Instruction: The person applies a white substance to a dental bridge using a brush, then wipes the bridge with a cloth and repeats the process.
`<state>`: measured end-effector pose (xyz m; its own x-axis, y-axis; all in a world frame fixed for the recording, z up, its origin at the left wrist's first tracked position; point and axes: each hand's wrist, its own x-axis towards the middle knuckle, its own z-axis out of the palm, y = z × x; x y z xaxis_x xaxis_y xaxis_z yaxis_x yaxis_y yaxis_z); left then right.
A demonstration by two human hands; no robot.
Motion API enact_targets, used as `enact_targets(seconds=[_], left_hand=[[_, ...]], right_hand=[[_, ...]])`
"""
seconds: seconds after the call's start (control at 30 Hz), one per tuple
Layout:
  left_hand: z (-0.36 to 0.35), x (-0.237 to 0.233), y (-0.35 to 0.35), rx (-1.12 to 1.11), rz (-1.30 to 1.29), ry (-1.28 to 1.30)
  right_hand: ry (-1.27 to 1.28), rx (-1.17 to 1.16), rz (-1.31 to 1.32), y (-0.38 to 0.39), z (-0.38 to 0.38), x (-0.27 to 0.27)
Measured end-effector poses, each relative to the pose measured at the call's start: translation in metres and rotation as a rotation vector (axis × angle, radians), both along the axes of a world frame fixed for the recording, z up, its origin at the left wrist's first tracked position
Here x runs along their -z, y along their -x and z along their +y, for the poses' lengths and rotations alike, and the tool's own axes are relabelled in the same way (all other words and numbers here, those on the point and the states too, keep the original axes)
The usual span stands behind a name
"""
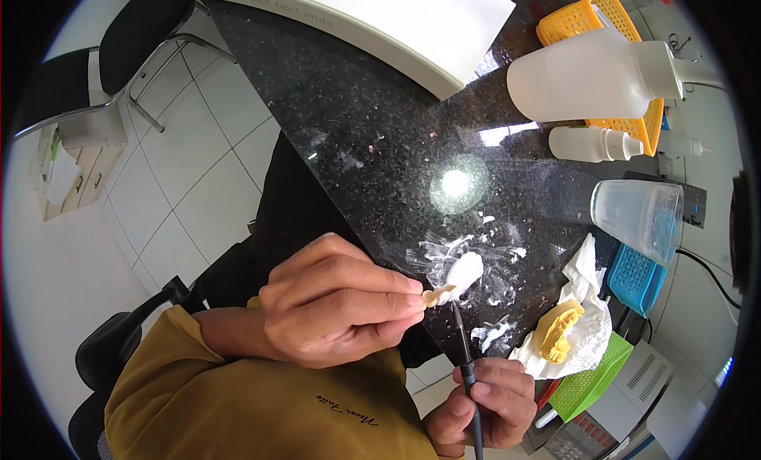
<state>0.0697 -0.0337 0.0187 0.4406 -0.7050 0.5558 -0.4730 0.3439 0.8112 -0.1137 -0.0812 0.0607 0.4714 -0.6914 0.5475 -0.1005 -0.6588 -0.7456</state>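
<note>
Pinched between the thumb and fingers of my left hand [345,301] is a small dental bridge [439,296], cream and tan, with tooth-shaped bumps. My right hand [487,400] grips a slim dark-handled brush [466,357], whose pointed tip reaches up right beside the bridge. Just behind the bridge, a mound of white paste [466,268] lies on the black speckled counter [372,159], with white smears around it. To the right, a yellow dental cast [559,333] rests on crumpled white tissue [590,345].
At the upper right stand a large white bottle [579,79], a smaller dropper bottle [587,144] and a yellow basket [567,22]. A clear plastic cup [634,210], a blue basket [634,281] and a green basket [590,381] line the right side. A white box-like unit [380,24] occupies the far counter.
</note>
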Motion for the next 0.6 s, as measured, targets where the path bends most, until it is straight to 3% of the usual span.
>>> enact_targets(seconds=[0.6], left_hand=[[0.0004,0.0015,0.0012,0.002,-0.016,0.009]], right_hand=[[0.015,-0.046,0.127,-0.006,0.0,-0.0069]])
